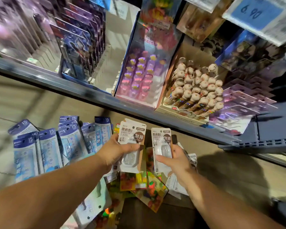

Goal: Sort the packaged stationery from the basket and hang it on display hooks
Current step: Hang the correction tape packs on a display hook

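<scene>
Standing at a shop shelf point(82, 90) over a pale floor, the person holds two brown-and-white blister packs. The left hand point(117, 152) is closed around a stack of them point(132, 141); the right hand point(175, 160) pinches a single pack point(162, 142). Blue ruler packs point(48, 146) fan out left; colourful eraser packs point(149, 187) lie beneath. Capybara pens point(198, 86) fill a box above.

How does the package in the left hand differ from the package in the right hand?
The left hand holds its package facing the camera, broad and flat. The right hand holds its package turned somewhat edge-on, so it looks narrower and sits lower. Both have white and brown cards with a clear blister.
</scene>
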{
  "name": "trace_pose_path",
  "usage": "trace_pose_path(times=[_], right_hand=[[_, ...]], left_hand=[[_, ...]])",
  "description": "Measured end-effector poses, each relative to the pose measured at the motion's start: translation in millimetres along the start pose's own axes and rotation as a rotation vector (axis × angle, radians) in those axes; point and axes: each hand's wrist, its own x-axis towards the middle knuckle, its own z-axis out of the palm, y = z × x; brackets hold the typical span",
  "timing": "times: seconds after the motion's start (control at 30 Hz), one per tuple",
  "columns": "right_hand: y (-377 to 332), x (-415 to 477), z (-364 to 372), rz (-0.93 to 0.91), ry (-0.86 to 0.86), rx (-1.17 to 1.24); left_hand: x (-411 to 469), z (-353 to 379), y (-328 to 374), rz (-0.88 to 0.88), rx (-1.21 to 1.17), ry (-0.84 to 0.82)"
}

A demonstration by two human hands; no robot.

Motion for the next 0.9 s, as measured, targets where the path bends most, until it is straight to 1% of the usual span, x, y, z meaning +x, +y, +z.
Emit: trace_pose_path(times=[0.17,0.23,0.33,0.4,0.53,0.73,0.8,0.83,0.9], right_hand=[[-40,-29,0,-0.105,-0.301,0.045],[-60,-38,6,-0.181,-0.378,0.042],[-91,-45,13,-0.267,-0.4,0.038],[-114,-58,12,-0.312,-0.423,0.019],[-156,-90,-7,-0.425,-0.438,-0.019],[-208,-157,-56,-0.672,-0.45,-0.115],[-221,-181,-74,-0.742,-0.435,-0.105],[-225,-191,-81,-0.778,-0.438,-0.077],[-230,-209,-95,-0.862,-0.386,0.013]], left_hand=[[-19,-3,6,0.053,-0.116,0.053],[-32,-1,17,0.102,-0.143,0.061],[-51,1,43,0.215,-0.173,0.063],[-72,7,65,0.314,-0.173,0.102],[-110,22,102,0.458,-0.172,0.14],[-175,55,156,0.636,-0.011,0.14],[-199,70,177,0.682,0.025,0.157],[-208,76,186,0.704,0.034,0.144],[-231,94,199,0.724,0.036,0.093]])
